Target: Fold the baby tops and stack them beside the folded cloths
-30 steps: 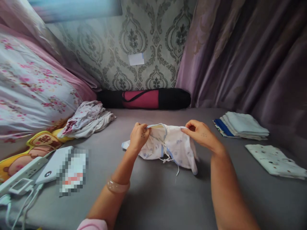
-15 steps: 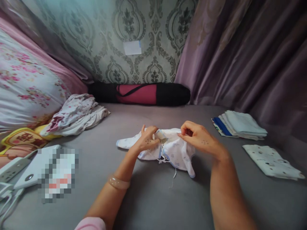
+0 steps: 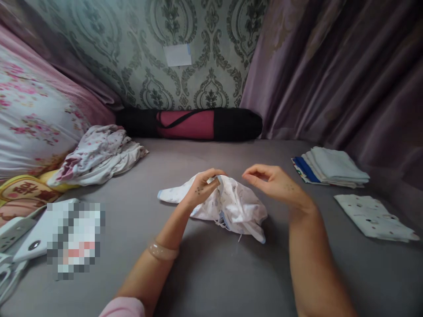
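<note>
A small white baby shirt (image 3: 239,204) with blue trim, a faint print and loose white ties lies bunched in the middle of the bed. My left hand (image 3: 206,185) grips its raised edge between thumb and fingers, and part of the fabric is hidden behind that hand. One sleeve stretches out to the left, while the other points down to the right. Just above the shirt's right side is my right hand (image 3: 269,180), apart from the cloth, with its fingertips together and no fabric visible in them.
A folded cloth stack (image 3: 337,165) and a folded spotted cloth (image 3: 373,218) lie at right. Crumpled clothes (image 3: 102,154), a floral pillow (image 3: 36,119), a power strip (image 3: 16,231) and a white device (image 3: 36,242) are at left. A black-and-red long bag (image 3: 188,125) lies along the wall.
My right hand has let go of the shirt's edge. The shirt's right part is now folded over toward the middle, covering the opening. The view has shifted slightly.
</note>
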{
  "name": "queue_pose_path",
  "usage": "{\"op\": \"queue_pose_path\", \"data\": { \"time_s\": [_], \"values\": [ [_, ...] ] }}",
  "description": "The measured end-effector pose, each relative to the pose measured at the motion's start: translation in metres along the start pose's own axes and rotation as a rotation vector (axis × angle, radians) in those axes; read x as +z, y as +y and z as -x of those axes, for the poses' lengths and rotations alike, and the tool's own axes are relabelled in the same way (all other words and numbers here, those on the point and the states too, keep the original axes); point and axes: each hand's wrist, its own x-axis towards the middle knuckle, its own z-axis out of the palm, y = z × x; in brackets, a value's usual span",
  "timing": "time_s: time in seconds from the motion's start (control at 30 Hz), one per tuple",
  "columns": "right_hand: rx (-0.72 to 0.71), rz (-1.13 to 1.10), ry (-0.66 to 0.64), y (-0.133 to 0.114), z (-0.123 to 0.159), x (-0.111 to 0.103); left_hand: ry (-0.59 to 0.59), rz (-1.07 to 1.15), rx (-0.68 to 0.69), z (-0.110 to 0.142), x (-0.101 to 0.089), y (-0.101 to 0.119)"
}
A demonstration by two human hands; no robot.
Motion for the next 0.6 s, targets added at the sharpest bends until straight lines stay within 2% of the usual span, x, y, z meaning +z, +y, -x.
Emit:
{"op": "queue_pose_path", "data": {
  "time_s": [0.07,0.17,0.23,0.33,0.43,0.5,0.6],
  "values": [
    [-0.001,-0.058,-0.06,0.008,-0.007,0.005,0.014,0.02,0.027,0.0,-0.001,0.002],
    [0.019,-0.07,-0.285,0.016,-0.013,0.01,0.041,0.017,0.073,-0.001,-0.004,0.003],
    [0.039,-0.031,-0.312,0.017,-0.012,0.008,0.057,-0.001,0.095,-0.002,-0.008,0.001],
    [0.036,0.061,-0.145,0.013,-0.008,-0.001,0.05,-0.067,0.096,-0.003,-0.014,0.0],
    [-0.039,0.175,0.05,0.008,-0.001,-0.011,0.009,-0.164,0.061,-0.003,-0.016,0.002],
    [-0.07,0.219,0.094,0.006,0.002,-0.015,0.013,-0.201,0.045,-0.003,-0.015,0.005],
    [-0.045,0.263,0.089,0.008,0.003,-0.018,0.035,-0.189,0.042,-0.003,-0.014,0.008]
  ]
}}
